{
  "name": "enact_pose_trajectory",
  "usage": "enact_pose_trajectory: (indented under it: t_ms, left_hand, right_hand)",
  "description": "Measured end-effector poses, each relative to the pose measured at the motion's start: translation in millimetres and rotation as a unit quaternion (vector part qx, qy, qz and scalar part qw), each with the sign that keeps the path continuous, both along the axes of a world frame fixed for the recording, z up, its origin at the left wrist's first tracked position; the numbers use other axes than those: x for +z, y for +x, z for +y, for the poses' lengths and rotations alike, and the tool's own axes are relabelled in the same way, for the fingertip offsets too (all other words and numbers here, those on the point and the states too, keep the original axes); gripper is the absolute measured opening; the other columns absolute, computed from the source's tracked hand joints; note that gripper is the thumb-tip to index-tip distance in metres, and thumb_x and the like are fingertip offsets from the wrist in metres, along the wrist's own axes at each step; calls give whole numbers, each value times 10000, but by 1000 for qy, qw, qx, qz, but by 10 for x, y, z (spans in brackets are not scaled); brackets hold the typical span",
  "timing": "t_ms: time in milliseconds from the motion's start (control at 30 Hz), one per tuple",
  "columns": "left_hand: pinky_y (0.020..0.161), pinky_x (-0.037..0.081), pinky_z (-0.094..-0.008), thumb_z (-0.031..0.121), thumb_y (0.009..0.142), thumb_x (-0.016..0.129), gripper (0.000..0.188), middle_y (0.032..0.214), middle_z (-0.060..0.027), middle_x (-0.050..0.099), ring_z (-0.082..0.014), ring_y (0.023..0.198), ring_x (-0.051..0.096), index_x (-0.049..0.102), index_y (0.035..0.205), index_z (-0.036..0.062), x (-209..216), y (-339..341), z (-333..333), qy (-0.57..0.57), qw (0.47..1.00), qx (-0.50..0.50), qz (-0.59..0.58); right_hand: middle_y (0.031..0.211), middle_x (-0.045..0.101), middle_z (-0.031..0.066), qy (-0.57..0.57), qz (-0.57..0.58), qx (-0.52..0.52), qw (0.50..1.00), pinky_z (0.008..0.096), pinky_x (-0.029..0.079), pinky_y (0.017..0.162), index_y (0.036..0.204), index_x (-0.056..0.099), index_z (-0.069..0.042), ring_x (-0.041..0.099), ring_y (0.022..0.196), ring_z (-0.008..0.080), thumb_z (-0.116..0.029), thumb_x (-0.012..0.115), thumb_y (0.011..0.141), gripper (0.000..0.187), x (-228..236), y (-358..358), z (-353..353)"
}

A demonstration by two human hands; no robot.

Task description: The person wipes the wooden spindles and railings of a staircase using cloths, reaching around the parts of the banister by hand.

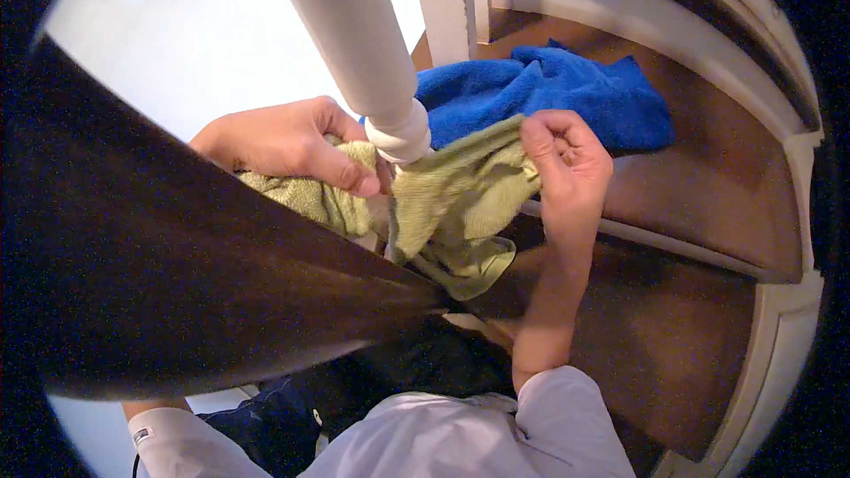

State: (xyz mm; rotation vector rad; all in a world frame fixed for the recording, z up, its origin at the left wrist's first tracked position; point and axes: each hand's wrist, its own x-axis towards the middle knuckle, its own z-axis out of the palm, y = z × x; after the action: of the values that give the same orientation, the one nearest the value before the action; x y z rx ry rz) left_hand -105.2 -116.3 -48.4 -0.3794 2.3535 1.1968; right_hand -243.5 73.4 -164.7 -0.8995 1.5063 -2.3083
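Observation:
A light green cloth (465, 204) passes around a white turned baluster (359, 35), low on its ringed part. My right hand (567, 150) pinches one upper corner of the cloth and holds it out taut to the right of the post. On the other side, my left hand (301, 146) reaches from beyond the dark handrail and grips a bunched part of the same cloth between thumb and fingers, close against the post. The lower end of the cloth hangs loose in folds. Part of the left-hand bunch is hidden behind the handrail.
The dark wooden handrail (177, 257) sweeps across the left, between my arms. A crumpled blue towel (549, 97) lies on a brown stair tread (708, 204) behind my right hand. White posts (447, 0) rise at the back, and a white curved skirting (655, 49) borders the stairs.

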Motion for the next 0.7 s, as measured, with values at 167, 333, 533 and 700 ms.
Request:
enact_pose_trajectory:
  t_ms: [167,333,533,700]
  left_hand:
    - [767,446,-275,228,745,684,339,883,-75,667,-142,803,590,655,988,-5,-179,-169,-135,-91,995,-42,13]
    - [756,455,-282,227,742,680,348,863,-98,663,-157,799,594,646,975,-29,-177,-238,-157,-102,994,-2,47]
    - [775,454,-294,237,747,676,361,888,-124,658,-186,820,595,638,981,-34,-117,-78,-10,-116,992,5,40]
    - [809,443,-305,237,758,673,366,929,-119,656,-198,864,591,628,1009,-26,-93,66,343,-142,989,-27,36]
  right_hand:
    - [812,575,7,-212,-54,114,969,220,456,683,955,559,-46,518,677,75,-89,540,884,85,-78,-112,-226]
    - [985,597,75,-233,-35,112,965,302,446,830,1090,533,-45,571,914,177,-128,488,906,207,91,289,-718]
    - [1220,474,180,-39,222,108,968,361,325,982,1285,373,-13,463,1132,298,-110,379,907,390,-417,323,-362]
    - [1231,448,194,-71,207,153,964,364,296,996,1287,369,-1,421,1158,304,-170,412,910,416,-415,426,-49]
